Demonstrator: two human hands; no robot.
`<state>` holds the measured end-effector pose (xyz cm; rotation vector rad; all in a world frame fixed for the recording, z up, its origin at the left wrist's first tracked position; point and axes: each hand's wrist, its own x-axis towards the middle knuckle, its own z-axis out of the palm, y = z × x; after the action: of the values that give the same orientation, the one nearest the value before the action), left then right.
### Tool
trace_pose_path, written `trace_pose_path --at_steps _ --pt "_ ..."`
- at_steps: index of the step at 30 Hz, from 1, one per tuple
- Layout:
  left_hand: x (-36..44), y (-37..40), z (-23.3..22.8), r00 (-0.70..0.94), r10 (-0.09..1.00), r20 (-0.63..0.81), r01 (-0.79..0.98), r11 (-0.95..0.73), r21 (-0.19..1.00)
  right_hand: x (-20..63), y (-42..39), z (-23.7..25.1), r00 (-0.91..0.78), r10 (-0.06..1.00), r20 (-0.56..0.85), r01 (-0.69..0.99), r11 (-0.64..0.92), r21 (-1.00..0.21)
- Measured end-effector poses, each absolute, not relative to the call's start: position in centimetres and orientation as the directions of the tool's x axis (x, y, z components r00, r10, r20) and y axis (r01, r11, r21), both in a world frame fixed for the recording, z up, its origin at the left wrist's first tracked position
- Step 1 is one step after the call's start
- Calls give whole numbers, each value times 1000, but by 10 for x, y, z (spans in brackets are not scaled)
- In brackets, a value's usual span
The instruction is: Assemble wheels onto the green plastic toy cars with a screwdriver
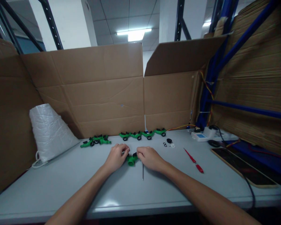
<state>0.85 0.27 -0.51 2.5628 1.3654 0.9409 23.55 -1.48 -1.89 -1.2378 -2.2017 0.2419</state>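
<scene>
Near the middle of the table, a green plastic fitting [131, 161] with a round open end faces me, a black part at its top. My left hand [117, 155] is closed on its left side, thumb and fingers pinched together. From the other side, my right hand [150, 158] grips its upper right with curled fingers, which hide part of it. Below the right hand a thin metal rod [143, 172] lies pointing toward me; its far end is hidden by that hand.
Similar green fittings stand in a row [136, 136] at the back, with a cluster [96, 141] further left. Right of centre lie black rings [165, 144], a black cap [169, 141] and a red screwdriver [194, 161]. A white bag [50, 132], power strip [201, 136] and cardboard walls [103, 106] surround the table.
</scene>
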Motion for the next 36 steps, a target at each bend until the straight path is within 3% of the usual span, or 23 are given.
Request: trace_pose_path --at_steps 6,11,17,24,36 --pt "12 -1 -2 392 810 435 758 -553 347 238 -17 -8 -371 872 320 801 475 -365" --pt "11 -2 0 393 815 425 768 -546 335 251 -12 2 -319 898 303 900 387 -201" --pt "11 -2 0 395 820 415 763 -544 348 293 7 4 -96 980 176 995 101 -25" --pt "11 -2 0 393 824 409 763 -540 355 352 22 6 125 986 110 992 -123 -31" --pt "10 -1 0 403 810 426 757 -556 343 367 28 3 178 983 49 983 -176 -51"
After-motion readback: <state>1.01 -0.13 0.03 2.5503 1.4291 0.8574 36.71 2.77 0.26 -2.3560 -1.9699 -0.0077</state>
